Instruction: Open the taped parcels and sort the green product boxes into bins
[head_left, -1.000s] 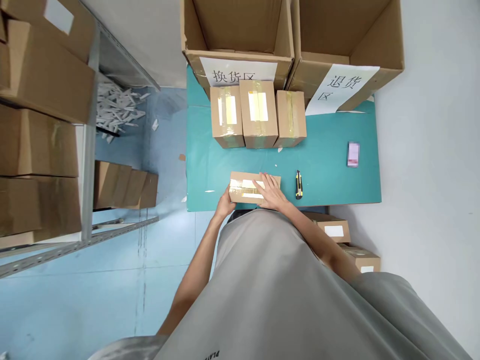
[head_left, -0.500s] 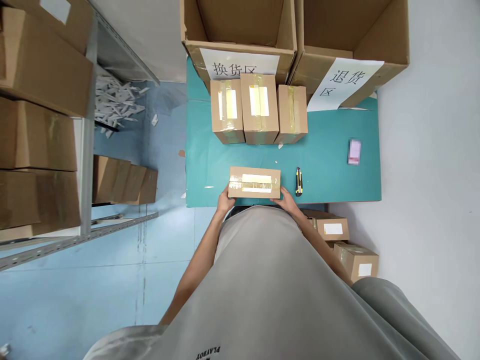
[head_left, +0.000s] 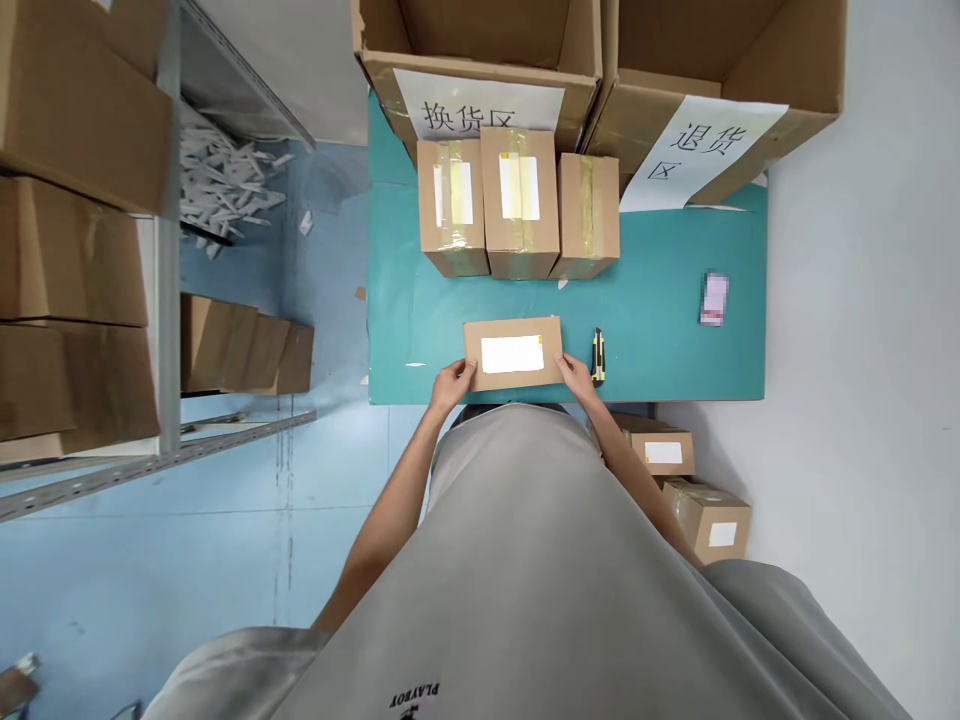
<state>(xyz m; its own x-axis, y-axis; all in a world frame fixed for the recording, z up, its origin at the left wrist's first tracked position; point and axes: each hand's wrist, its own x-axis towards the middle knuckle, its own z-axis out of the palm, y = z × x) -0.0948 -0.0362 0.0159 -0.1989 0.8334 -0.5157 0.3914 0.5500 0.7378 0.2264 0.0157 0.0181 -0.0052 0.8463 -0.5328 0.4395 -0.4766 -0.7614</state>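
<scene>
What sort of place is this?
Probably a parcel-handling room, perhaps for returns. Cartons sit on metal shelves, a labelled parcel is held at a green table, and a sign on one big open box reads 退货区, "returns area".

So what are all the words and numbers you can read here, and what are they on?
"换货区": left paper sheet on the left big box, last character partly covered.
"退货区": right paper sheet on the right big box.
"PLAYBOY": grey shirt, upside down in this view.
Can't read: any print on the held box or its white label; labels on other boxes; the blurred pink phone-like thing.
No numbers are readable.
</scene>
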